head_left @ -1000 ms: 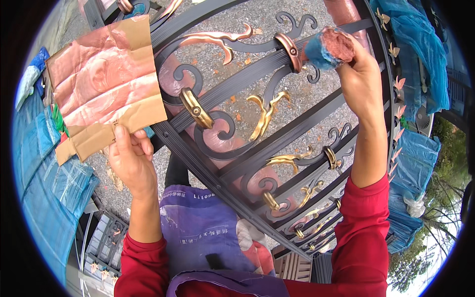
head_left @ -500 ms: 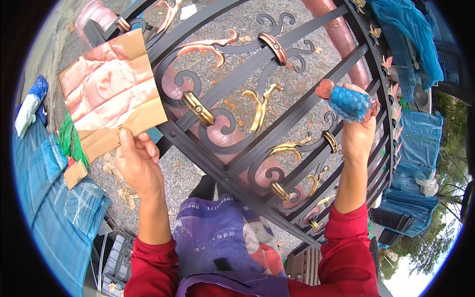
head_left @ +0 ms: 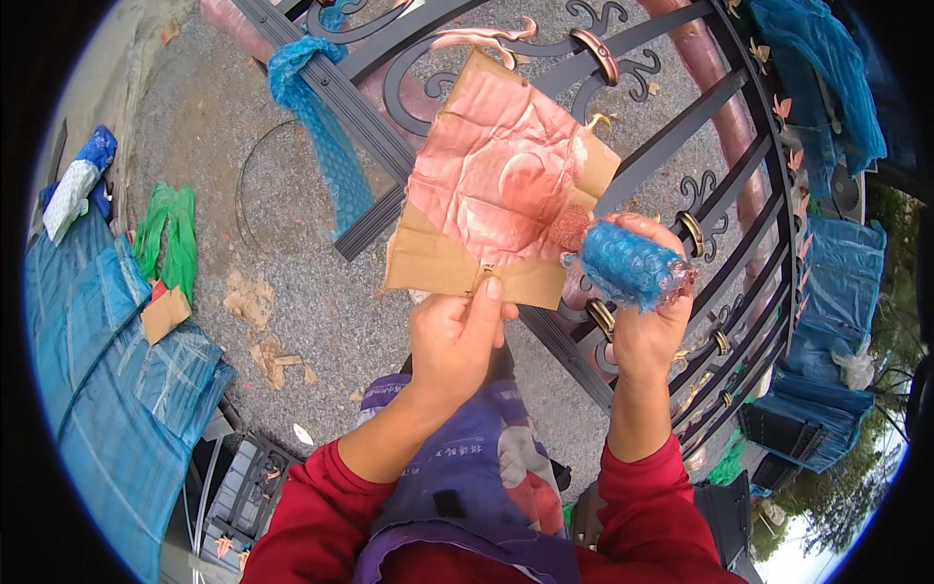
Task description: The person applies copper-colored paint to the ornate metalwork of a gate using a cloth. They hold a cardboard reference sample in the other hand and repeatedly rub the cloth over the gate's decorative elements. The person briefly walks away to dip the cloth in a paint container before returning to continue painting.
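My left hand (head_left: 457, 336) pinches the lower edge of a creased cardboard piece (head_left: 438, 248), thumb on top. Shiny copper-pink paint (head_left: 491, 161) coats most of its face. In my right hand (head_left: 647, 326) is a thick handle wrapped in blue bubble wrap (head_left: 632, 261), with a pinkish sponge-like tip (head_left: 570, 229) at its left end. That tip meets the painted cardboard near its right side. Behind both lies a dark metal gate panel (head_left: 671, 127) with scrolls, copper-coloured collars (head_left: 595, 55) and gold-coloured collars (head_left: 692, 234). The cardboard hides part of the panel.
Blue wrapped stacks (head_left: 97, 389) line the left side, with a green bag (head_left: 167, 234) beside them. Blue bubble wrap (head_left: 311, 107) hangs around a gate bar. More blue-covered goods (head_left: 827, 311) stand at right. Pink-wrapped tubes (head_left: 691, 78) lie under the panel on gravel.
The cardboard has moved right, in front of the gate's middle. My right hand has come left and down, and the sponge tip now meets the cardboard. The view has shifted slightly left.
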Tool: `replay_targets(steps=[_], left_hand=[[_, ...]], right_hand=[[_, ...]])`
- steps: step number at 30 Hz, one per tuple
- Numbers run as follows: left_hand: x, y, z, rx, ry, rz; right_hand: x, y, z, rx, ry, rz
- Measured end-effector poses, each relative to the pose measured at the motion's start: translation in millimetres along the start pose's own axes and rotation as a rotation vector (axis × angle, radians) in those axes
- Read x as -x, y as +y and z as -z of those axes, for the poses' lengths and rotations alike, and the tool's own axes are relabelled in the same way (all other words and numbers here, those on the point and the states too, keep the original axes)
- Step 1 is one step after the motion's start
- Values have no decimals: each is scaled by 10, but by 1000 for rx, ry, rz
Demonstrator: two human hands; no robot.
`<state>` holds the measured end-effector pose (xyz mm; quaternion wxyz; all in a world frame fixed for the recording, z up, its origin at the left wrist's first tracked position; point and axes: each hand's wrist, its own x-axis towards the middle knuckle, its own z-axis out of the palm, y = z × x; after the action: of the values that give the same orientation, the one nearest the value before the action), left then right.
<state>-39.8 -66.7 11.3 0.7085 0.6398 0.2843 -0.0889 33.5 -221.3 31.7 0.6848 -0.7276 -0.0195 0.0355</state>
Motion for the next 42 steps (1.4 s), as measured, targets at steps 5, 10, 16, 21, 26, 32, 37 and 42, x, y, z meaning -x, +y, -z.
replay_targets(steps=[5,10,16,21,26,32,37,42], left_hand=[[44,-125,-49,-90,4,-119],[117,-169,-38,-141,3,-192],[241,-212,36,19,110,-49],[78,-218,510,265,423,-136],[-224,-125,845,397,570,-253],[-226,-263,809,477,604,-243],[-154,-386,762,493,594,-176],[-107,-396,847,454,574,-177]], right_hand=[[28,61,-65,85,-30,23],[-13,59,-189,402,-109,86],[-44,22,-148,580,-297,175],[-222,23,19,484,-299,13],[-732,250,274,450,-238,139],[-863,282,-94,379,-386,189],[-894,292,-544,360,-452,329],[-921,336,-538,792,-692,518]])
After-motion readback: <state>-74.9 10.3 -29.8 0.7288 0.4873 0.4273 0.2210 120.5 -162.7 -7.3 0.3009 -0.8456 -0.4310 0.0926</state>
